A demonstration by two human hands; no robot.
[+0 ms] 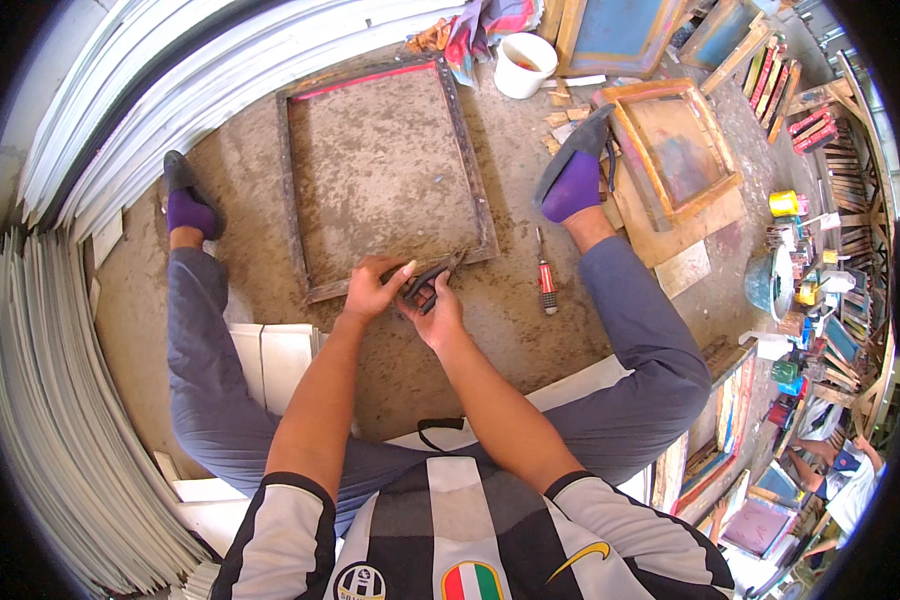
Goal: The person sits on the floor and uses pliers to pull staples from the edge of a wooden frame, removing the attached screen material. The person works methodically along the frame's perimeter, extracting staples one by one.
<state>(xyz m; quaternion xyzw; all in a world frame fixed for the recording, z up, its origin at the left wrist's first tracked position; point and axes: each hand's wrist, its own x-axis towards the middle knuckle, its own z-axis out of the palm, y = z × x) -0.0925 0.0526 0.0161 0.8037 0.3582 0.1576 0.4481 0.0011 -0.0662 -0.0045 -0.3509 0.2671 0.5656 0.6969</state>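
Note:
A dark pair of pliers (428, 281) is in my hands at the near edge of an empty wooden frame (467, 160) lying on the floor. My right hand (442, 320) is closed around the handles, and the jaws point right, over the frame's near right corner. Beside it, my left hand (372, 290) is closed at the left side of the pliers with its thumb on top; its other fingers are partly hidden. A screwdriver (546, 284) with a red and black handle lies on the floor to the right of my hands.
Stacked white sheets (50, 400) line the left side. A white bucket (524, 65) stands at the far edge, near a yellow-stained screen frame (660, 215) beside my right foot. Paint containers (785, 204) crowd the right, and another person (850, 480) is at lower right.

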